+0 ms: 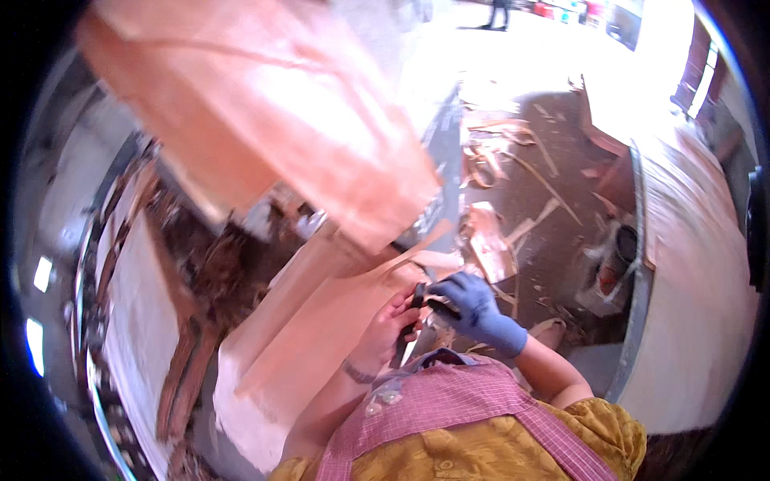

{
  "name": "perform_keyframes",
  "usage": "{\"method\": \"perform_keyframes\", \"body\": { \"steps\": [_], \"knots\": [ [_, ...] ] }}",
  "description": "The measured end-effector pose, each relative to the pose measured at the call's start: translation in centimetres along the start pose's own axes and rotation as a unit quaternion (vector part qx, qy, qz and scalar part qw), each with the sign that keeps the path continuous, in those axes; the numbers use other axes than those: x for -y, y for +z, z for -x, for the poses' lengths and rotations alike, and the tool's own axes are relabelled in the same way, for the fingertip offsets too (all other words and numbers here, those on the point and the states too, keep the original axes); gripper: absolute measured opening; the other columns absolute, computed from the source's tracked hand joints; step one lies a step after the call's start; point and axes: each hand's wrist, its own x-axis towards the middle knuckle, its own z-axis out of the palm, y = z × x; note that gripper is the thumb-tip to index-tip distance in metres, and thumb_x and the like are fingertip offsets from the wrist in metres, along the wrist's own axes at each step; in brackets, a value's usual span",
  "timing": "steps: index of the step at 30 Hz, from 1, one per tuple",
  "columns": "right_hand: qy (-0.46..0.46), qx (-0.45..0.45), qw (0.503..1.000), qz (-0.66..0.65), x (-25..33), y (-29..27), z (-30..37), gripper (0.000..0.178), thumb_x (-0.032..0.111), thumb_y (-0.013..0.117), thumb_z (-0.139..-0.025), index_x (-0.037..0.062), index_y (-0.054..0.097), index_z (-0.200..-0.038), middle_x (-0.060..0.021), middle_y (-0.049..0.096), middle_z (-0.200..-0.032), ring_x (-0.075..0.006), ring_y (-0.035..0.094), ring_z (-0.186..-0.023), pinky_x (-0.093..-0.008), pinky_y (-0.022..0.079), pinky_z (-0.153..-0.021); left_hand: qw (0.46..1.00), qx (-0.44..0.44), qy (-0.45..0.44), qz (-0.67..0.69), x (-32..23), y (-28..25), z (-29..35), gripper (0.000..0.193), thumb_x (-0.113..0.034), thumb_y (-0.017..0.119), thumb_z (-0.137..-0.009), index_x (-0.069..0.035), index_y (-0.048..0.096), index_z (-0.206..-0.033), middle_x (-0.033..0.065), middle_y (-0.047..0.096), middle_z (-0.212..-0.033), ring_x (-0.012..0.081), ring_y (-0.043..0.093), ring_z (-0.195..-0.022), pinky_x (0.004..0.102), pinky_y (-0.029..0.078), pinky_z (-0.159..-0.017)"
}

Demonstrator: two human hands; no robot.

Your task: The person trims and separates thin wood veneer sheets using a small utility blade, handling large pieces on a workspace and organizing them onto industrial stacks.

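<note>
My bare left hand (pixel 389 325) is closed around a narrow black tool (pixel 417 295), which stands upright in the fingers; its kind is unclear. Close beside it, my right hand (pixel 479 313), in a blue-grey glove, has its fingers curled toward the left hand. A dark patch shows under those fingers, and whatever they hold is hidden. Thin tan wood veneer sheets (pixel 309 333) lie under and left of my left forearm. Just beyond my fingers are the sheets' ragged ends and a pale rolled strip (pixel 437 259).
A large veneer sheet (pixel 281 104), blurred, rises at the upper left. Broken veneer scraps (pixel 489 244) and curled strips litter the dark floor ahead. At right stands a wide stack of pale sheets (pixel 694 289) with a grey metal edge (pixel 638 321). More boards (pixel 140 321) lean at left.
</note>
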Motion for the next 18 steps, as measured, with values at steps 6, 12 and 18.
{"method": "perform_keyframes", "body": {
  "steps": [6, 12, 18],
  "knots": [
    [-0.053, 0.061, 0.954, 0.287, 0.6, -1.1, 1.7, 0.024, 0.023, 0.058, -0.080, 0.0114, 0.059, -0.101, -0.0062, 0.056, -0.095, -0.0241, 0.059, -0.087, -0.0386, 0.046, -0.069, 0.993, 0.047, -0.039, -0.101, -0.1, 2.2, -2.2, 0.056, 0.003, 0.054, -0.090, -0.014, 0.043, -0.143, -0.0030, 0.050, -0.093, 0.0059, 0.045, -0.064, 0.0180, 0.036, -0.050],
    [0.183, -0.075, 0.968, 0.153, 0.6, -1.4, 5.0, 0.016, 0.026, 0.061, -0.088, 0.0102, 0.059, -0.091, -0.0120, 0.063, -0.082, -0.0332, 0.064, -0.073, -0.0410, 0.048, -0.063, 0.973, 0.146, -0.079, -0.161, 1.5, 3.5, -5.6, 0.058, 0.006, 0.053, -0.091, -0.014, 0.044, -0.145, -0.0017, 0.053, -0.108, 0.0023, 0.047, -0.068, 0.0161, 0.038, -0.053],
    [0.470, -0.225, 0.849, -0.090, -1.5, -1.0, 11.8, 0.033, 0.036, 0.058, -0.094, 0.0044, 0.062, -0.102, -0.0061, 0.063, -0.080, -0.0218, 0.061, -0.067, -0.0338, 0.048, -0.059, 0.932, 0.236, -0.135, -0.238, 5.7, 7.1, -10.5, 0.055, 0.004, 0.051, -0.093, -0.009, 0.042, -0.146, 0.0034, 0.057, -0.119, 0.0077, 0.057, -0.092, 0.0203, 0.049, -0.079]
  ]
}}
